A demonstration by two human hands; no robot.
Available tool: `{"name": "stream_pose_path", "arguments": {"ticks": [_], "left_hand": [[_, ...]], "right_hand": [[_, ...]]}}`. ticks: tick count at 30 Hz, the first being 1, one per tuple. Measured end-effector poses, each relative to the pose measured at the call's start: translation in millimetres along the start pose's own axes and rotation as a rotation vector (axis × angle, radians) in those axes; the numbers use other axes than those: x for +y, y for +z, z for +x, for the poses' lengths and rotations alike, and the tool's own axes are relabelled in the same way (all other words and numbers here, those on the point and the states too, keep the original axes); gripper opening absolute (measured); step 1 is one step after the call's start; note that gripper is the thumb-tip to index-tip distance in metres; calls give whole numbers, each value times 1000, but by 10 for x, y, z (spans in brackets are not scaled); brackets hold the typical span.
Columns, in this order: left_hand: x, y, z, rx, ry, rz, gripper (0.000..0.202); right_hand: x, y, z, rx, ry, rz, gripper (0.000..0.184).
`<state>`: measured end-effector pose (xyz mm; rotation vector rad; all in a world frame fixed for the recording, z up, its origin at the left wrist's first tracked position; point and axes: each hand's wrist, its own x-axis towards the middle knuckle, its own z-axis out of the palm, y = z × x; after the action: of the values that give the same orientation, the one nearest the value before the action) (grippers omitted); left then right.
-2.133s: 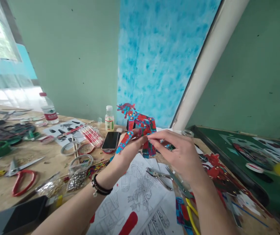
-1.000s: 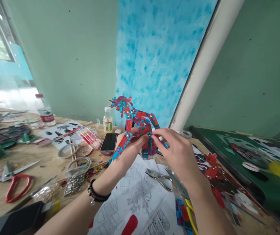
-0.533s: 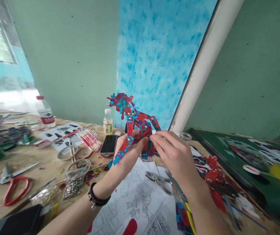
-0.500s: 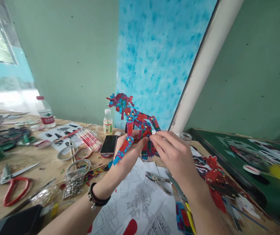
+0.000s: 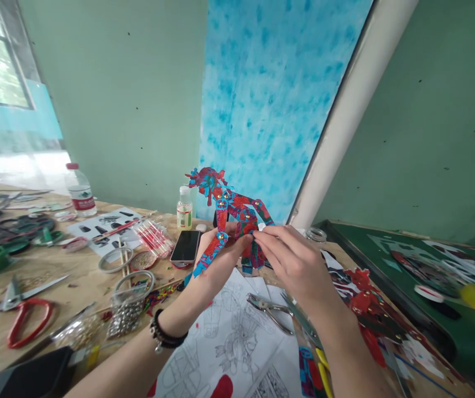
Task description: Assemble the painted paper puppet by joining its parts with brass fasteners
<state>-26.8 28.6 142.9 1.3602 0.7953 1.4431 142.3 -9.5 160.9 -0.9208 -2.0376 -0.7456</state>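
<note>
A jointed paper puppet (image 5: 241, 207), painted red, blue and purple, is held up above the bench, its joints pinned by small brass-coloured fasteners. My left hand (image 5: 223, 251) grips its lower body from behind, with one painted limb hanging across the hand and wrist. The fingers of my right hand (image 5: 293, 251) pinch the puppet's body near the left thumb. Whatever small part may lie between those fingertips is hidden. Below the hands are sheets of line drawings (image 5: 233, 342) and silver hole-punch-like pliers (image 5: 270, 312).
Red-handled scissors (image 5: 30, 323), a bag of silver beads (image 5: 125, 318), tape rings and a phone (image 5: 185, 247) lie left. Two bottles, one a water bottle (image 5: 80, 190), stand near the wall. Red painted cutouts (image 5: 372, 309) lie right, beside a green board (image 5: 419, 237).
The puppet's head and upper body have tipped slightly lower and to the right. Both hands keep their hold in nearly the same place. The camera view has shifted slightly.
</note>
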Motion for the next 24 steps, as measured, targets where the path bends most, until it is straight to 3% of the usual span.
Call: {"name": "stream_pose_path", "arguments": {"ticks": [6, 24], "left_hand": [[43, 0, -24, -69, -6, -41, 17], [46, 4, -43, -53, 17, -9, 19]], "right_hand": [[20, -29, -14, -34, -18, -11, 27], [62, 32, -15, 30, 181, 225, 14]]}}
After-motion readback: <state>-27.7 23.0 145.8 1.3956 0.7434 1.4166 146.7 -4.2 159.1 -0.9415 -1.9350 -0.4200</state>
